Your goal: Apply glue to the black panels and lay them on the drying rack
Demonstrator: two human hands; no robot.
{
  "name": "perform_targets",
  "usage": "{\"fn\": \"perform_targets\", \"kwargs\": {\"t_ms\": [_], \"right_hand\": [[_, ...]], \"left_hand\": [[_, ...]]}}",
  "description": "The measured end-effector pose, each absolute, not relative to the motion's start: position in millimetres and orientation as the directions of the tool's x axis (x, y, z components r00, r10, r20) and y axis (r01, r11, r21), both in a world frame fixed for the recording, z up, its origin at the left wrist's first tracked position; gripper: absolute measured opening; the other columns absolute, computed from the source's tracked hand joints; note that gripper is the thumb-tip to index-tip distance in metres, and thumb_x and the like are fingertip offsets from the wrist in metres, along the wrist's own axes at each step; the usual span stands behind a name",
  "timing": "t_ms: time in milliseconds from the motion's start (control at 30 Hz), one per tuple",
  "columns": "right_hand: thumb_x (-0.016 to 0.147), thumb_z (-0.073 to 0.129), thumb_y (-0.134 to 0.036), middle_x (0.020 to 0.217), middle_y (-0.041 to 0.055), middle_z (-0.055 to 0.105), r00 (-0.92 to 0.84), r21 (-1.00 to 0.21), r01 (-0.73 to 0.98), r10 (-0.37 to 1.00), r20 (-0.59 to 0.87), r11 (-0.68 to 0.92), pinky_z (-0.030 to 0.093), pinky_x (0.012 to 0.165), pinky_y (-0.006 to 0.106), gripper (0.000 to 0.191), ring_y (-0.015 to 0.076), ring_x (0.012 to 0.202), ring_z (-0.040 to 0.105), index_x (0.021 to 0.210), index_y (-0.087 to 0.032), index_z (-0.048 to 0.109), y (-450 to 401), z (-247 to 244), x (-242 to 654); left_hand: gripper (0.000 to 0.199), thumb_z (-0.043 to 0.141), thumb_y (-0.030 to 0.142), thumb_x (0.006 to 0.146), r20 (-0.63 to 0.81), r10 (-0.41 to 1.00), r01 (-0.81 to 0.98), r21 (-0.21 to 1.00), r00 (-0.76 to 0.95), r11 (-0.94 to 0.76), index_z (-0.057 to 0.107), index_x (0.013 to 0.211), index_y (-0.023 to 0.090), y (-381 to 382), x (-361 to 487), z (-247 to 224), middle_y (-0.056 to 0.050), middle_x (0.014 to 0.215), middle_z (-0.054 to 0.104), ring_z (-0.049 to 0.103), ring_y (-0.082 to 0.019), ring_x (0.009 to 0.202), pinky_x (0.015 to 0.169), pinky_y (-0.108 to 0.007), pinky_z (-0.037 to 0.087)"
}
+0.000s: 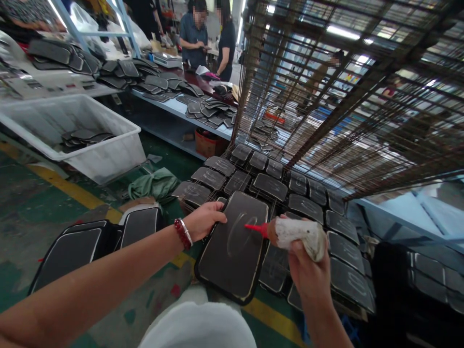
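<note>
My left hand grips the upper left edge of a dark rounded-rectangular panel with a pale line along its rim. On the panel's face shows a looping streak of clear or whitish fluid. A glue bottle with a red nozzle, wrapped in white material, is held sideways in my right hand. Its nozzle tip points at the streak; whether it touches the panel I cannot tell. Behind the panel, many similar panels with whitish squiggles lie on a wire rack shelf.
Wire racks hang tilted at the upper right. At left stands a white plastic bin with panels inside. More dark panels sit low at left, near a green cloth. A workbench holds panel piles; two people stand behind.
</note>
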State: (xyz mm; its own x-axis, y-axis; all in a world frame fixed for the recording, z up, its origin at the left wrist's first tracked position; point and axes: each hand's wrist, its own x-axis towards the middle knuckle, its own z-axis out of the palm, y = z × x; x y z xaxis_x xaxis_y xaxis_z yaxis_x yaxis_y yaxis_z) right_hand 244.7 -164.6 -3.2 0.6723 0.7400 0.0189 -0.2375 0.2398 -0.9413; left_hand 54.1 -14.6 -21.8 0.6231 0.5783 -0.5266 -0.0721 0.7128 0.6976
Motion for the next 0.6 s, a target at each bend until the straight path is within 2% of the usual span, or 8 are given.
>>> {"fn": "perform_targets", "kwargs": {"t_ms": [133, 200, 300, 367, 433, 500, 533, 600], "right_hand": [[0.062, 0.083, -0.03, 0.1, 0.0098, 0.07, 0.558, -0.932, -0.358, 0.812, -0.168, 0.054, 0.05, 0.088, 0.048, 0.055, 0.027, 0.093, 0.066, 0.111, -0.021, 0.061, -178.1, -11.2, 254.3], [0.063, 0.083, -0.029, 0.098, 0.0062, 0.07, 0.637, -0.943, -0.32, 0.758, -0.141, 0.094, 0.05, 0.089, 0.045, 0.054, 0.0236, 0.091, 0.066, 0.111, -0.022, 0.061, -176.9, -11.8, 268.3], [0.064, 0.083, -0.026, 0.098, 0.0005, 0.069, 0.774, -0.952, -0.2, 0.634, -0.009, 0.23, 0.048, 0.093, 0.037, 0.052, 0.0176, 0.092, 0.064, 0.11, -0.025, 0.061, -170.8, -12.7, 288.7], [0.062, 0.084, -0.026, 0.097, 0.0007, 0.07, 0.754, -0.945, -0.231, 0.657, -0.025, 0.23, 0.05, 0.088, 0.034, 0.053, 0.017, 0.09, 0.065, 0.11, -0.025, 0.061, -170.2, -17.5, 296.1], [0.062, 0.085, -0.027, 0.095, 0.0035, 0.071, 0.653, -0.923, -0.367, 0.738, -0.169, 0.113, 0.053, 0.078, 0.031, 0.054, 0.0181, 0.084, 0.066, 0.11, -0.023, 0.062, -173.3, -26.4, 300.2], [0.064, 0.084, -0.029, 0.095, 0.0062, 0.072, 0.556, -0.841, -0.541, 0.745, -0.368, -0.012, 0.055, 0.071, 0.031, 0.048, 0.0194, 0.081, 0.067, 0.107, -0.019, 0.065, -178.0, -37.4, 307.5], [0.066, 0.083, -0.031, 0.096, 0.0068, 0.072, 0.532, -0.778, -0.627, 0.714, -0.456, -0.03, 0.056, 0.071, 0.031, 0.044, 0.0201, 0.083, 0.067, 0.104, -0.019, 0.066, -180.4, -42.8, 314.2], [0.07, 0.08, -0.032, 0.1, 0.0048, 0.072, 0.548, -0.66, -0.748, 0.624, -0.557, 0.068, 0.057, 0.07, 0.029, 0.036, 0.0194, 0.089, 0.068, 0.102, -0.02, 0.067, -186.5, -52.6, 335.0]], "left_hand": [[0.034, 0.056, -0.001, 0.056, -0.544, 0.593, -0.071, 0.698, 0.593, 0.712, 0.063, 0.086, 0.012, -14.4, 67.3, -27.8, -0.009, 0.074, 0.071, 0.067, -0.021, 0.056, 0.052, -0.03, 0.055], [0.033, 0.056, -0.001, 0.056, -0.545, 0.589, -0.071, 0.695, 0.597, 0.716, 0.063, 0.086, 0.011, -14.7, 72.7, -27.8, -0.01, 0.074, 0.071, 0.067, -0.021, 0.058, 0.053, -0.03, 0.055], [0.033, 0.055, -0.002, 0.056, -0.559, 0.572, -0.07, 0.676, 0.6, 0.734, 0.063, 0.084, 0.011, -14.8, 82.1, -26.5, -0.009, 0.073, 0.071, 0.068, -0.022, 0.061, 0.055, -0.03, 0.056], [0.031, 0.055, -0.003, 0.056, -0.582, 0.563, -0.067, 0.659, 0.587, 0.75, 0.063, 0.083, 0.011, -13.8, 90.3, -29.3, -0.009, 0.071, 0.071, 0.068, -0.021, 0.06, 0.055, -0.029, 0.056], [0.03, 0.055, -0.004, 0.056, -0.6, 0.573, -0.076, 0.65, 0.559, 0.756, 0.063, 0.081, 0.011, -11.9, 99.0, -39.4, -0.008, 0.07, 0.07, 0.068, -0.021, 0.059, 0.053, -0.029, 0.055], [0.029, 0.055, -0.005, 0.058, -0.624, 0.606, -0.121, 0.641, 0.494, 0.758, 0.062, 0.08, 0.011, -9.0, 107.0, -58.6, -0.007, 0.068, 0.069, 0.067, -0.021, 0.056, 0.051, -0.029, 0.055], [0.028, 0.055, -0.005, 0.059, -0.642, 0.63, -0.165, 0.631, 0.438, 0.758, 0.061, 0.079, 0.012, -7.4, 110.8, -71.3, -0.006, 0.066, 0.068, 0.066, -0.02, 0.054, 0.05, -0.029, 0.054], [0.026, 0.053, -0.005, 0.062, -0.704, 0.644, -0.287, 0.577, 0.299, 0.765, 0.06, 0.079, 0.013, -4.0, 119.3, -100.8, -0.004, 0.064, 0.066, 0.064, -0.019, 0.051, 0.049, -0.028, 0.054]]}}
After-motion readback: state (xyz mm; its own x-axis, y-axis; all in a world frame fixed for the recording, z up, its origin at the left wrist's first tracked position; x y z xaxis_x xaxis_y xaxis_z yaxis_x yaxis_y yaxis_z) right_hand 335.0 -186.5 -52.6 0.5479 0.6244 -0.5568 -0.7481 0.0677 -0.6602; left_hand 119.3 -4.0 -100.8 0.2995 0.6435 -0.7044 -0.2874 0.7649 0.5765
